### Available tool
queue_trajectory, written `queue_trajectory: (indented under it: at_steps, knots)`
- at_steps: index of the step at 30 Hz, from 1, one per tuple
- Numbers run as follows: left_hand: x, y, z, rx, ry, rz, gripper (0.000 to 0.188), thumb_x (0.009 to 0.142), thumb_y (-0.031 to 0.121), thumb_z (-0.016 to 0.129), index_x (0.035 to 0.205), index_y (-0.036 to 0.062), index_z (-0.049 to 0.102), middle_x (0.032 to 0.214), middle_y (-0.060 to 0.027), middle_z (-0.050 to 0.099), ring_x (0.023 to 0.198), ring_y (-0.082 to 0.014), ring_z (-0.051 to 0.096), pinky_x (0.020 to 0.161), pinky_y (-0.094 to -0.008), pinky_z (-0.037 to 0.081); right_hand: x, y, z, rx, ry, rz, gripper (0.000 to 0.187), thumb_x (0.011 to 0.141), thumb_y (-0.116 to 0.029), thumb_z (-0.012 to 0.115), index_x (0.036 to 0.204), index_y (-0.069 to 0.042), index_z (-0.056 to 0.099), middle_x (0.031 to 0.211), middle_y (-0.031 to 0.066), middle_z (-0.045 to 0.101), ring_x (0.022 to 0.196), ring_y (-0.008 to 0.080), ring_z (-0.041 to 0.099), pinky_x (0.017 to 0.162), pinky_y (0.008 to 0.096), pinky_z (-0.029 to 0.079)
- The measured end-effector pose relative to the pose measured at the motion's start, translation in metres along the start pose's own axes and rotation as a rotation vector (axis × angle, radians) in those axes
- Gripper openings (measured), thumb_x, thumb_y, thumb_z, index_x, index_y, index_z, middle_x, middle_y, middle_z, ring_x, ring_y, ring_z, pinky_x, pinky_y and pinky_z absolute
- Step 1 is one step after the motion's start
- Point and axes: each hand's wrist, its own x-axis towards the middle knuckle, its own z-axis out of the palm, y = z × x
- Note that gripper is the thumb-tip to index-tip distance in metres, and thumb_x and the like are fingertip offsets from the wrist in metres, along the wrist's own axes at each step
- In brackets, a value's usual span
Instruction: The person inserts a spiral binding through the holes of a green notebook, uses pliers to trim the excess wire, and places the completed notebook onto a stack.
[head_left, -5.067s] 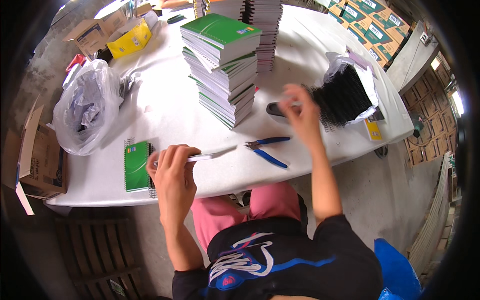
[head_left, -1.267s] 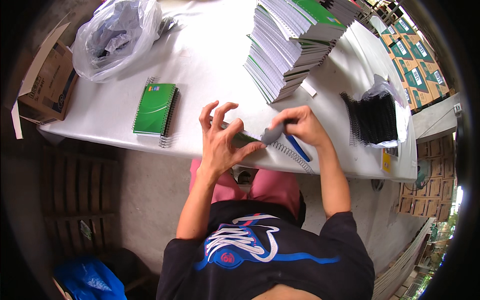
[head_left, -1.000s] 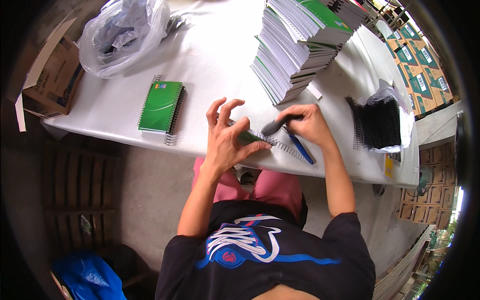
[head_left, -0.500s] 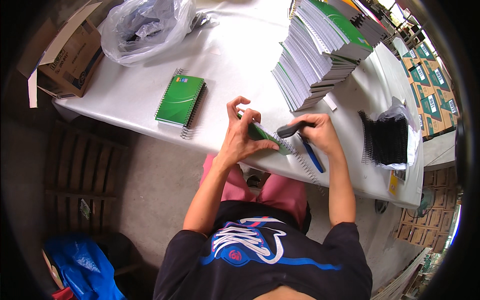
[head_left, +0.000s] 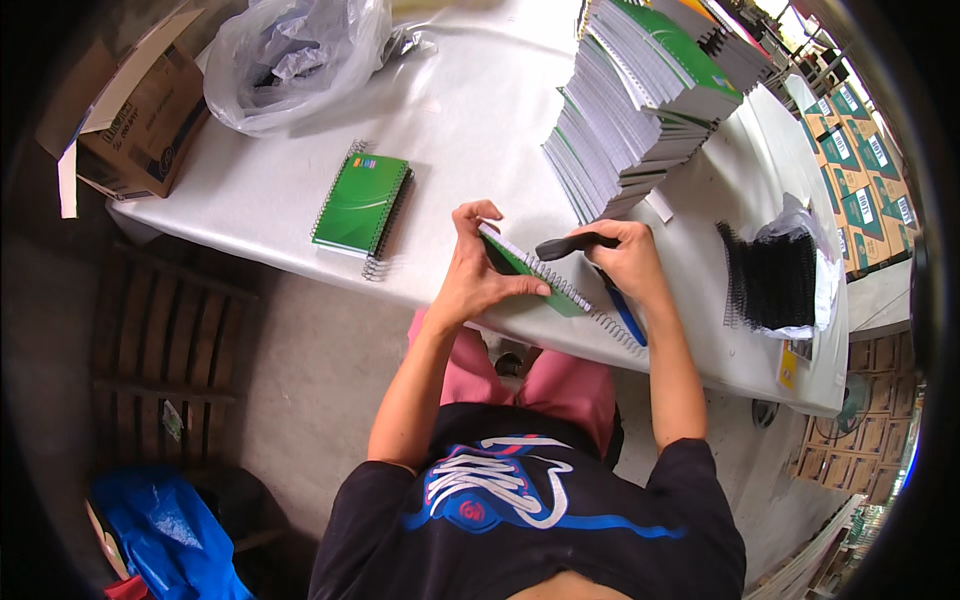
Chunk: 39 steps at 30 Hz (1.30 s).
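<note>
the left hand (head_left: 485,275) grips a green notebook (head_left: 563,299) near the front edge of the table (head_left: 470,110), a wire coil (head_left: 614,326) running along its spine and past it. the right hand (head_left: 622,256) grasps a dark curved tool (head_left: 568,245) (exact kind unclear) just beside the coil. blue-handled cutters (head_left: 625,310) lie by that hand; leftward, a second notebook (head_left: 362,205); beyond, a notebook stack (head_left: 632,105).

Left hand (head_left: 478,275), right hand (head_left: 632,258): two. Held notebook (head_left: 563,297): one. Dark tool (head_left: 572,243): one. Blue-handled tool (head_left: 628,318): one. Green-topped notebook stack (head_left: 632,120), far right: one. Plastic bag (head_left: 300,85): one. Open carton (head_left: 152,125): one.
</note>
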Motion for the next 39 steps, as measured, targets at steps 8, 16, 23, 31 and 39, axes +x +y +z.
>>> queue_trajectory:
  at_steps: [8,16,23,31,39]
  knots:
    - [0.003,-0.003,-0.001,0.056,-0.05,-0.031,0.098,0.04,0.03,0.095,0.101,0.0092,0.023,0.104,-0.0074,0.032,0.092,-0.0175,0.038,0.086,-0.0303,0.038,0.005,-0.022,0.005,0.057,-0.058,0.04,0.025,0.071,0.008,0.06,0.092,-0.001,0.071,0.086,0.0082,0.071,0.075,0.0109,0.064,0.072,0.0245,0.05]
    - [-0.001,-0.003,-0.001,0.091,-0.1,0.001,0.105,0.042,0.038,0.093,0.108,0.0053,0.019,0.103,-0.0108,0.03,0.1,-0.0224,0.036,0.093,-0.0324,0.034,0.01,-0.019,0.01,0.227,-0.121,-0.016,0.022,0.073,0.004,0.062,0.093,0.0,0.07,0.084,0.0095,0.071,0.073,0.0082,0.062,0.067,0.0227,0.048]
    - [0.001,-0.003,-0.001,0.083,-0.116,-0.003,0.103,0.042,0.038,0.093,0.106,0.0061,0.018,0.104,-0.0111,0.03,0.101,-0.023,0.035,0.092,-0.0343,0.035,0.011,-0.021,0.02,0.133,-0.017,0.049,0.021,0.073,0.002,0.061,0.09,-0.002,0.071,0.067,0.0047,0.066,0.067,0.004,0.057,0.062,0.0223,0.047]
    - [0.002,-0.007,-0.001,0.11,-0.096,0.029,0.102,0.043,0.038,0.093,0.104,0.0036,0.02,0.103,-0.0108,0.03,0.1,-0.0222,0.036,0.093,-0.033,0.035,0.009,-0.021,0.025,-0.192,0.11,-0.056,0.023,0.068,-0.005,0.061,0.09,-0.003,0.07,0.074,0.017,0.065,0.062,0.0238,0.064,0.063,0.0313,0.049]
    - [-0.003,0.012,-0.007,-0.33,-0.062,-0.222,0.04,0.083,0.013,0.069,0.112,0.0019,0.044,0.097,-0.0021,0.046,0.09,-0.0111,0.043,0.082,-0.0246,0.038,-0.07,0.051,-0.076,-0.785,0.54,0.119,0.048,0.077,-0.004,0.061,0.124,-0.01,0.055,0.124,0.0161,0.054,0.111,0.0303,0.053,0.094,0.0368,0.041]
